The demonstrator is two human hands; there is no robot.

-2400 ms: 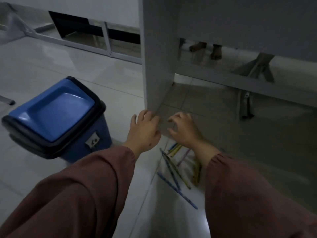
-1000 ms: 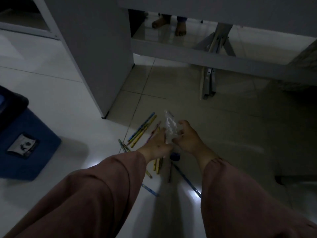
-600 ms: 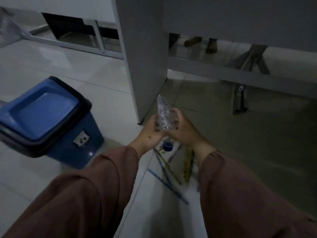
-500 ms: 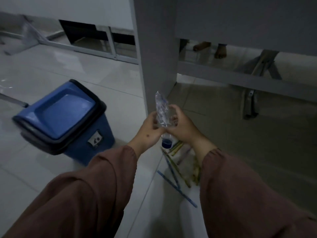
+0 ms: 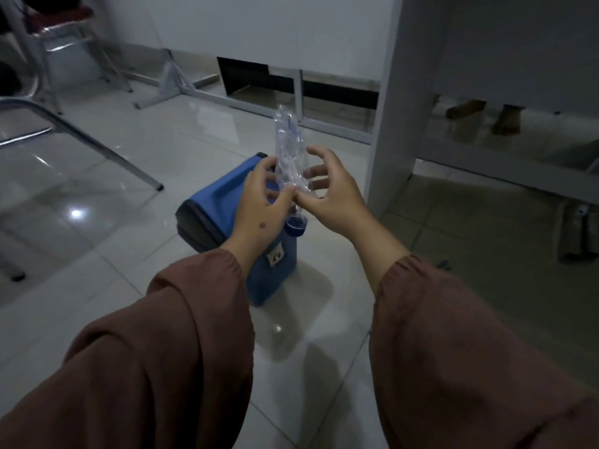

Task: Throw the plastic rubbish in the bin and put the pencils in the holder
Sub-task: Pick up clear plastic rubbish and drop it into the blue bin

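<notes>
two hands, the left hand (image 5: 259, 202) and right hand (image 5: 334, 196); one crushed plastic bottle (image 5: 290, 157) with one blue cap (image 5: 295, 226); one blue bin (image 5: 220, 205); two bare feet (image 5: 486, 116) behind the desk.

I look down on a dim room of glossy pale floor tiles (image 5: 136, 222), a white desk panel (image 5: 398, 102) at right, chrome chair legs (image 5: 97, 144) at left, white wall (image 5: 259, 24) behind.
</notes>
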